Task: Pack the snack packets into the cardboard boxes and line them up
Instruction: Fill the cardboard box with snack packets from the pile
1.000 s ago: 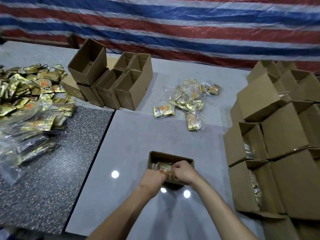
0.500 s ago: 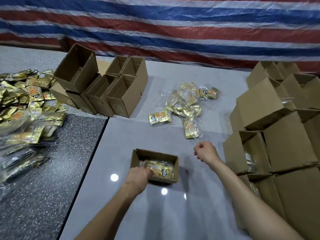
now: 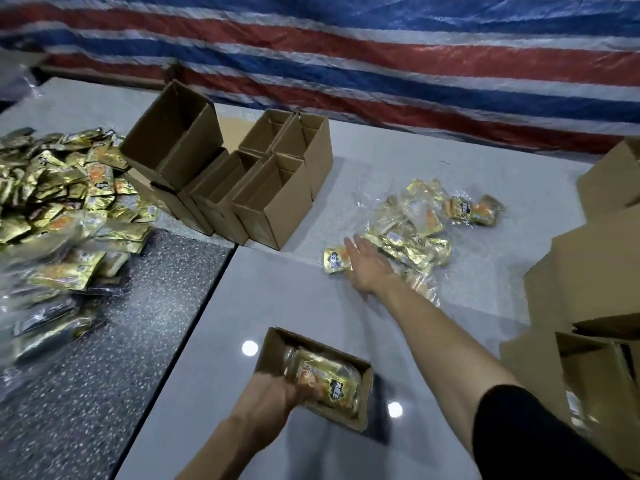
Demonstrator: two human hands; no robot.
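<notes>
On the far left of the desk (image 3: 294,299) lay a big pile of golden snack packets (image 3: 62,209), partly blurred. Next to it stood a group of empty cardboard boxes (image 3: 249,192), open at the top. Nearer to the camera, the left hand (image 3: 266,393) reached into an open box (image 3: 273,348) that held packed packets (image 3: 329,382); its fingers were hidden, so I cannot tell if they gripped something. Further right, the right hand (image 3: 367,268) was stretched out with straight, relaxed fingers (image 3: 350,245) over a small heap of packets (image 3: 415,233), just beside a single packet (image 3: 334,261). Stacked boxes (image 3: 571,289) stood at the right edge.
</notes>
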